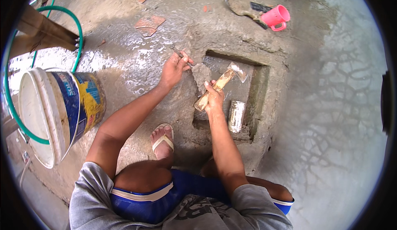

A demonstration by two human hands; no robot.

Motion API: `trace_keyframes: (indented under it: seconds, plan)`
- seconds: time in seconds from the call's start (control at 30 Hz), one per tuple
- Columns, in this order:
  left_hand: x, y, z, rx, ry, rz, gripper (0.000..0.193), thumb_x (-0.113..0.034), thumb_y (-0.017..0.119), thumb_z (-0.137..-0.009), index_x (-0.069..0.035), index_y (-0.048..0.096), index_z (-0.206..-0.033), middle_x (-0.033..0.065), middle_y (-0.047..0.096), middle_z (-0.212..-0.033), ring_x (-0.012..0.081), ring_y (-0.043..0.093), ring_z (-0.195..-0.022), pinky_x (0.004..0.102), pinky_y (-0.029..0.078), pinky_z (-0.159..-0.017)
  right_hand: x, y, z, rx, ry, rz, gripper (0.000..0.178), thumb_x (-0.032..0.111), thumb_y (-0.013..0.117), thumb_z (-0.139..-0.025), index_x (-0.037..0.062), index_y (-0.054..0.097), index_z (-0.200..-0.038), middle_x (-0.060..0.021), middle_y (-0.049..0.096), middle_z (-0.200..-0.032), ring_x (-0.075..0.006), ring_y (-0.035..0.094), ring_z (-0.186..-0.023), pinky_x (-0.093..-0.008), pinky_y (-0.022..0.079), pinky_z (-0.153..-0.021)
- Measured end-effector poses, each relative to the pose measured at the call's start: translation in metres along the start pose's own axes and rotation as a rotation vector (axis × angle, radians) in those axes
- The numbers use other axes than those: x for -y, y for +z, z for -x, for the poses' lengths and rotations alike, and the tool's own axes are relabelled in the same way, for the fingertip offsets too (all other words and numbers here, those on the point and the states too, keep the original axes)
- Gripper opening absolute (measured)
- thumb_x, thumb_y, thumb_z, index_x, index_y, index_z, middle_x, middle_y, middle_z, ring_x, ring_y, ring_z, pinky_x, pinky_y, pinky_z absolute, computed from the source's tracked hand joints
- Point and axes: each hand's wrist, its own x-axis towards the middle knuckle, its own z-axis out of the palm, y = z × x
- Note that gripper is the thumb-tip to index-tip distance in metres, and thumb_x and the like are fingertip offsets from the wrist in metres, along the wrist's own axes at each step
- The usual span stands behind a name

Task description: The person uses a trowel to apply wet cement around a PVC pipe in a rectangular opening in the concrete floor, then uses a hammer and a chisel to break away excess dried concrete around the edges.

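Probably for control, the right hand (214, 98) grips a wood-handled tool (223, 81) partway up, over the pit (259, 93); apart from it, the left hand (174, 69) pinches a thin rod (178, 52) just left.

Head-worn fisheye cam looks down from abv., fairly near, w/ L hand (175, 68) & R hand (214, 99) nr. ctr.

Building site, apparently | wet concrete ground (132, 66) | rectangular pit (259, 91) | broken tiles (151, 24) | bucket (68, 105)
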Motion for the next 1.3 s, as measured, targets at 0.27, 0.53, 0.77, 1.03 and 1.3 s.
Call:
trace_keyframes:
  seconds: [0.27,0.53,0.77,1.03,1.3]
  plan:
    - [-0.053,0.03,-0.015,-0.062,0.163,0.142,0.011,-0.018,0.048,-0.107,-0.008,0.05,-0.112,0.0073,0.066,-0.104,0.019,0.068,-0.103,0.03,0.058,-0.083,0.207,0.003,-0.033,-0.24,-0.349,0.006,0.042,0.003,0.076,-0.086,0.0113,0.053,-0.121,-0.0026,0.056,-0.107,-0.0185,0.056,-0.102,-0.0375,0.048,-0.093]
    - [-0.032,-0.005,-0.007,-0.165,0.165,0.082,0.012,-0.015,0.051,-0.106,-0.003,0.053,-0.109,0.0082,0.069,-0.1,0.0153,0.069,-0.096,0.0301,0.058,-0.081,0.392,0.067,-0.004,-0.204,-1.068,-0.003,0.043,-0.006,0.078,-0.08,0.0039,0.05,-0.111,-0.0126,0.058,-0.102,-0.027,0.064,-0.085,-0.0482,0.058,-0.073]
    - [-0.029,-0.028,0.0,-0.13,0.194,-0.413,0.013,-0.015,0.053,-0.104,-0.003,0.059,-0.106,0.0061,0.071,-0.097,0.0122,0.068,-0.092,0.0286,0.056,-0.08,0.183,0.047,0.034,0.003,-0.598,0.663,0.022,0.021,0.07,-0.095,0.0048,0.06,-0.105,-0.0033,0.061,-0.071,-0.0107,0.058,-0.05,-0.0271,0.049,-0.046]
    - [-0.017,-0.025,0.005,-0.13,0.354,-0.754,0.017,-0.016,0.063,-0.098,0.0,0.067,-0.099,0.0136,0.071,-0.087,0.023,0.069,-0.078,0.0335,0.053,-0.073,-0.002,0.058,-0.026,0.086,-0.125,0.569,0.024,0.01,0.076,-0.088,0.0058,0.059,-0.104,-0.0029,0.063,-0.084,-0.0099,0.058,-0.059,-0.0246,0.048,-0.048]
    - [-0.001,-0.029,-0.004,-0.157,0.322,-0.742,0.017,-0.016,0.063,-0.098,0.001,0.067,-0.097,0.0147,0.071,-0.091,0.0264,0.07,-0.081,0.0357,0.054,-0.075,-0.03,0.082,-0.05,-0.07,-0.308,0.746,0.041,0.009,0.089,-0.072,0.0002,0.06,-0.1,-0.0073,0.067,-0.088,-0.0204,0.065,-0.077,-0.0364,0.052,-0.073]
